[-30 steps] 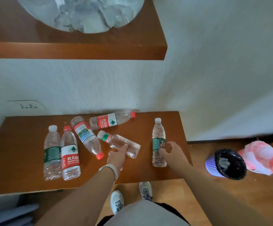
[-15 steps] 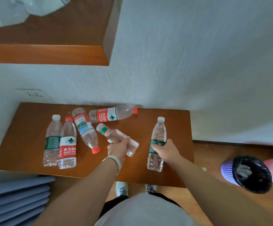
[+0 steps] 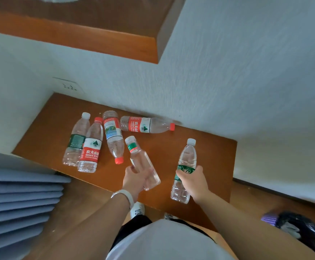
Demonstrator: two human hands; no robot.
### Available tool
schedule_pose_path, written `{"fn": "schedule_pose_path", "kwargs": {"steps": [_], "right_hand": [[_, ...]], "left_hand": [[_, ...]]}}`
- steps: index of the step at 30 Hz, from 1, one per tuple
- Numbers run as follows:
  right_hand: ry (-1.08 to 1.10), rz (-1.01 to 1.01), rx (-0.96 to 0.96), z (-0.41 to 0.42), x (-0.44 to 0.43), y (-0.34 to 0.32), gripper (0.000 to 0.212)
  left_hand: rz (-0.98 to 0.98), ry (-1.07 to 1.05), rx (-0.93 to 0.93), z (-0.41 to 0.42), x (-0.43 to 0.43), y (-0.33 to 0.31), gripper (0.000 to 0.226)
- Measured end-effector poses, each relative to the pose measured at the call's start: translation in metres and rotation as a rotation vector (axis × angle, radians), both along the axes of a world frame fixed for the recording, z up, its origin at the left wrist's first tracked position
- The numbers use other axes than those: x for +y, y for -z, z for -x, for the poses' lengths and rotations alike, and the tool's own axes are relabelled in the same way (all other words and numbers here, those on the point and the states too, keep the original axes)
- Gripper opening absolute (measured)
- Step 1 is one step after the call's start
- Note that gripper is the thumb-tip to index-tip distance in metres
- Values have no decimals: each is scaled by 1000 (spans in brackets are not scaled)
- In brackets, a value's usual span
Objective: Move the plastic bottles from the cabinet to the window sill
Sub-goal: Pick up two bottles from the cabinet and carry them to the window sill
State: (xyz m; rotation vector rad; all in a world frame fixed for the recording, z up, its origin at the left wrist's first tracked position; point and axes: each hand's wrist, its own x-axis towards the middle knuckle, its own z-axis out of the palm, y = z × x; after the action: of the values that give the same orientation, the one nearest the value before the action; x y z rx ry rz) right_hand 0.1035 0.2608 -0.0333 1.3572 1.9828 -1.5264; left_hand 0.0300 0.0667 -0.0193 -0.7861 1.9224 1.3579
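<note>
Several clear plastic bottles lie on the wooden cabinet top (image 3: 213,152). My left hand (image 3: 137,180) grips a square clear bottle with a white cap and green neck band (image 3: 140,160), lifted off the wood and tilted. My right hand (image 3: 194,182) holds a green-labelled bottle with a white cap (image 3: 187,160) around its middle. Still lying flat are a green-labelled bottle (image 3: 76,140), a red-labelled bottle (image 3: 92,149), a red-capped bottle with a picture label (image 3: 113,135) and a red-labelled bottle (image 3: 145,125) along the wall.
A wooden shelf (image 3: 96,34) juts out overhead at upper left. A wall socket (image 3: 68,86) sits above the cabinet's back left corner. Grey-blue slats (image 3: 17,199) stand at left. A purple bin with a black liner (image 3: 299,228) stands on the wooden floor at right.
Both hands have closed round their bottles and raised them from the cabinet top. The camera has swung, so the shelf and cabinet now sit tilted in view.
</note>
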Motion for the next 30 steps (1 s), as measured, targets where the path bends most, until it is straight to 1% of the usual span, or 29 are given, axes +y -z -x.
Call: {"fn": "schedule_pose_path", "kwargs": {"steps": [3,6,10,12,15,16,20,22,25,28,30], "right_hand": [[-20,-19,27,-4,-7,2,60],[-32,-1,120,-6,-14,1,59],[-185,34,255,2,-22,-15,58],[-247,14,301,8,-29,-26,58],[-320,-7,346,14,-43,-45,66],[-339,-7,353,16,-49,-50,68],[-436,-51,380,24,-78,-70,62],[-470,-56,405,30,-101,-78,62],[-500,-3,443,36,-152,-87,61],[-551,45,460,35,-213,-93,57],[-616,38,460,31,-257,-93,52]], "left_hand": [[6,28,36,-6,-12,-9,81],[9,47,79,-10,-24,-20,83],[-18,15,119,-14,-39,-32,88],[-42,-14,149,-13,-46,-41,91],[-75,-33,200,-10,-62,-56,103],[-81,-37,223,-9,-69,-60,103],[-72,-52,322,-14,-105,-76,97],[-74,-79,376,-23,-132,-83,94],[-81,-144,421,-44,-187,-90,77],[-100,-248,460,-72,-254,-93,69],[-91,-316,476,-95,-301,-94,66]]}}
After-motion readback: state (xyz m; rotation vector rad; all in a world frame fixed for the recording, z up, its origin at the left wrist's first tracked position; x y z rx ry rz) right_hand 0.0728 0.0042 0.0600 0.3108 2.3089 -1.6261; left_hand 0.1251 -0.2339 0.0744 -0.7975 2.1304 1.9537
